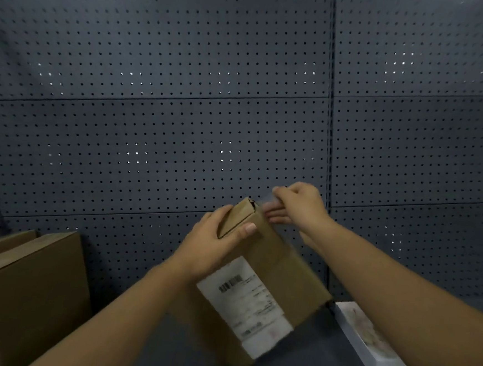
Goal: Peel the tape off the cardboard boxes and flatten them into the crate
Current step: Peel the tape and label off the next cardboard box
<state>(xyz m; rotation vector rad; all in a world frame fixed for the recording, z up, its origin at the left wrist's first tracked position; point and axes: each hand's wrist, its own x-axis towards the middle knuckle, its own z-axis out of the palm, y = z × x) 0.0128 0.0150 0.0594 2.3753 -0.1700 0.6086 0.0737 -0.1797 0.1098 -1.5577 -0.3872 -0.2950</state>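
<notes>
A brown cardboard box (279, 269) with a white shipping label (246, 304) is held tilted above the dark surface. My left hand (215, 244) grips its upper end, thumb across the flap seam. My right hand (299, 204) is just past the box's top corner and pinches a strip of clear tape (267, 203) that runs from the seam. The tape is blurred and hard to make out. No crate is in view.
A larger brown cardboard box (21, 289) stands at the left. A flat white box (366, 340) lies at the lower right on the dark surface. A grey pegboard wall (181, 120) fills the background close behind.
</notes>
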